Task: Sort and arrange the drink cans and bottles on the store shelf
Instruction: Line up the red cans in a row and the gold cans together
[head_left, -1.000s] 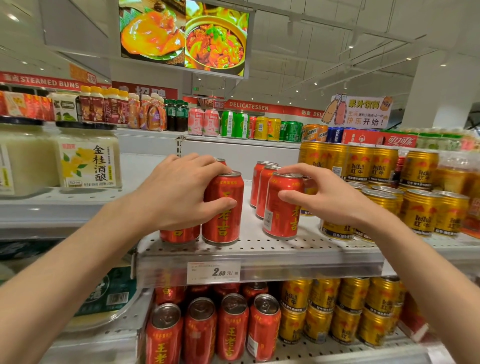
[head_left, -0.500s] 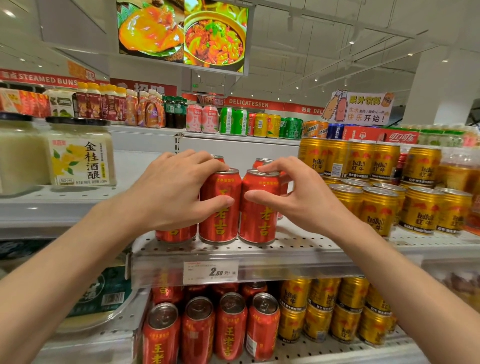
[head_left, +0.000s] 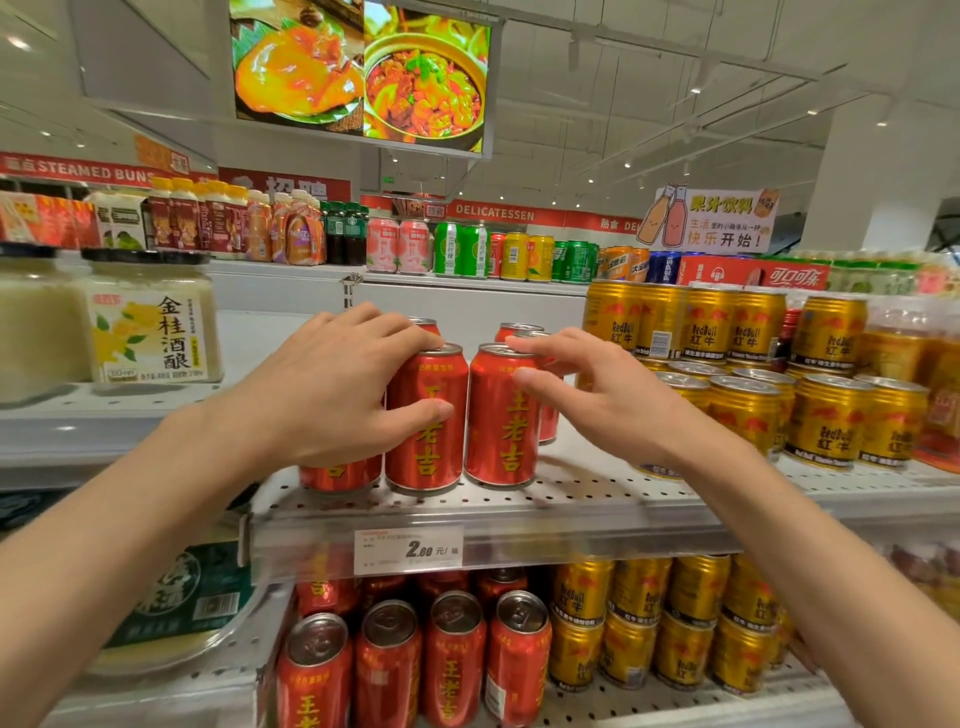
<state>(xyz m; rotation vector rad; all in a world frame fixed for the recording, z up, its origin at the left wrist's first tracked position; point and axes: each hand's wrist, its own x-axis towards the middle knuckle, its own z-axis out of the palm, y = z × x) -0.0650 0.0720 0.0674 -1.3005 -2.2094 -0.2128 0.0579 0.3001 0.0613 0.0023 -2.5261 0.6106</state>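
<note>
Three red herbal-tea cans stand in a front row on the perforated middle shelf, with more red cans behind them. My left hand wraps the middle red can, thumb on its front and fingers over its top, and it partly hides the left red can. The right red can stands right beside the middle one. My right hand is at that can's right side with fingers spread, index tip on the rim and thumb tip against the label.
Gold Red Bull cans fill the shelf to the right, stacked in two tiers. Rice-wine jars stand at the left. The lower shelf holds red cans and gold cans. A price tag hangs on the shelf edge.
My right hand slid a red can leftwards until it stood next to the middle can, then loosened its fingers. My left hand kept its hold on the middle can.
</note>
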